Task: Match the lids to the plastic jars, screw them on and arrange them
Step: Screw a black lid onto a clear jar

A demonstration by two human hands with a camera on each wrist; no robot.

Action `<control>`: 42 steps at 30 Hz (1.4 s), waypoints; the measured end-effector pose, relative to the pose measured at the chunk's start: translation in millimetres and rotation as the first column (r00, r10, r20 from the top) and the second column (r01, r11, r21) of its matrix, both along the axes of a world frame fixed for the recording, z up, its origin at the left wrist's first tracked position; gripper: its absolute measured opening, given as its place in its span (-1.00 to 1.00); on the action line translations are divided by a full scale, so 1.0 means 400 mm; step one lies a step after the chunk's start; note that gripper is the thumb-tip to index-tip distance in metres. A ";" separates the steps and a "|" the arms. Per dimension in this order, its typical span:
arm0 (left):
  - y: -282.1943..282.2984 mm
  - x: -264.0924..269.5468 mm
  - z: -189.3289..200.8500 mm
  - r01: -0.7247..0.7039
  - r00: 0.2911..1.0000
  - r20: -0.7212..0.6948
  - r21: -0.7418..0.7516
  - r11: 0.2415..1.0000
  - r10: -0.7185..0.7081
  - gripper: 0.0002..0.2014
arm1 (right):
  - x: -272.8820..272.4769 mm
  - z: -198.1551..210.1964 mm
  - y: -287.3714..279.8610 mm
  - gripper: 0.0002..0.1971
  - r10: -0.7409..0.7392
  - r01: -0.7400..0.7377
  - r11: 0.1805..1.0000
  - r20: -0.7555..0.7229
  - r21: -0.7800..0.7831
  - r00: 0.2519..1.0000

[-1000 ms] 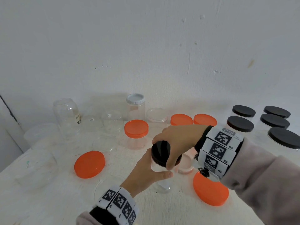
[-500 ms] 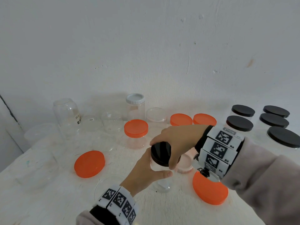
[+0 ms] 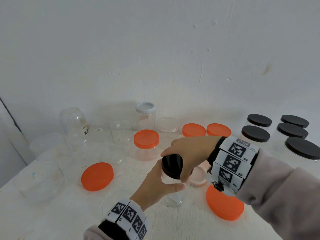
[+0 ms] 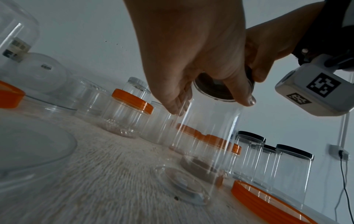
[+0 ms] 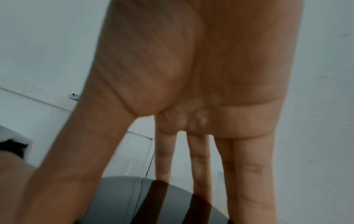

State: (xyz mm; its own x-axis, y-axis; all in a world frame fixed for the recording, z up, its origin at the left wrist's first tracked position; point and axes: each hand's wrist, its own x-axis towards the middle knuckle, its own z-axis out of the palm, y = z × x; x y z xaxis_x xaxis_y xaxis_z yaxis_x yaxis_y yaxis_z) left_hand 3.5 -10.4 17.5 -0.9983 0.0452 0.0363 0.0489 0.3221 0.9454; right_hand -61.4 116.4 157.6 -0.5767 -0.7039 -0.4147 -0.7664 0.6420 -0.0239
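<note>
A tall clear plastic jar (image 3: 173, 196) (image 4: 201, 144) stands on the white table near its front middle. My left hand (image 3: 161, 182) (image 4: 191, 60) is wrapped round the jar's upper wall, thumb on the near side. A black lid (image 3: 172, 166) (image 5: 153, 201) sits on the jar's mouth, and my right hand (image 3: 187, 153) (image 5: 191, 106) grips it from above, fingers and thumb round its rim. In the left wrist view the lid (image 4: 222, 89) shows through the clear wall, with my right thumb at its edge.
Several black-lidded jars (image 3: 256, 134) stand at the right. Orange-lidded jars (image 3: 146, 139) and loose orange lids (image 3: 97, 176) (image 3: 225, 204) surround the hands. Open clear jars (image 3: 74, 123) and bowls (image 3: 43, 181) fill the left; a white-lidded jar (image 3: 145, 108) stands by the wall.
My right hand has turned slightly on the black lid, its fingers shifting round the rim. The jar and my left hand have stayed in place.
</note>
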 end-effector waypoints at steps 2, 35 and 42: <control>-0.001 0.002 0.000 0.002 1.000 -0.005 -0.009 1.000 -0.002 -0.27 | -0.001 -0.006 0.003 -0.25 -0.026 0.025 0.999 -0.036 -0.026 0.999; 0.002 -0.002 -0.002 -0.007 1.000 0.002 0.003 1.000 0.007 -0.26 | -0.001 -0.009 0.000 -0.19 -0.054 0.054 0.998 0.019 -0.040 0.998; 0.001 -0.002 -0.007 0.009 1.000 0.012 -0.019 1.000 -0.009 -0.29 | -0.003 -0.020 -0.004 -0.20 -0.130 0.130 0.991 -0.016 -0.017 0.991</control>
